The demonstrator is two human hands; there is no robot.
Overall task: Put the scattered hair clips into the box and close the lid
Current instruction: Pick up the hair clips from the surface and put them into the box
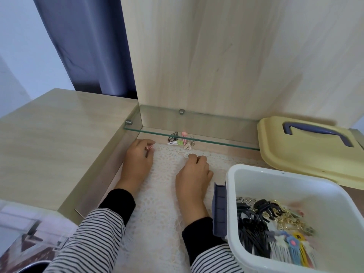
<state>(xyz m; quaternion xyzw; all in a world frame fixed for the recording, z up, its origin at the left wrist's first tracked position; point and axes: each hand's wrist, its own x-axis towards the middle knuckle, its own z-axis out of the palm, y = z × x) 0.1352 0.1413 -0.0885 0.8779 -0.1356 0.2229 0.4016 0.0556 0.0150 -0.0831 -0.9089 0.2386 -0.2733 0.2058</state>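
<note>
A white box (256, 175) stands open at the lower right, holding many hair clips (273, 229). Its yellow lid (307, 160) with a blue handle lies behind it. A small cluster of scattered hair clips (180, 139) lies under the glass shelf at the back: a black claw, a pink one, a white one with green, a beige claw. My left hand (137, 160) rests on the lace mat with its fingers closed on a small pink clip (149, 148). My right hand (194, 170) is curled on the mat, its fingertips pinching a small white clip (187, 155).
A glass shelf (216, 142) runs across the back just above the scattered clips. A white lace mat (163, 194) covers the recessed tabletop. A raised wooden desk surface (59, 134) borders the left, a wooden panel (216, 56) the back. A blue latch (219, 209) hangs on the box's left side.
</note>
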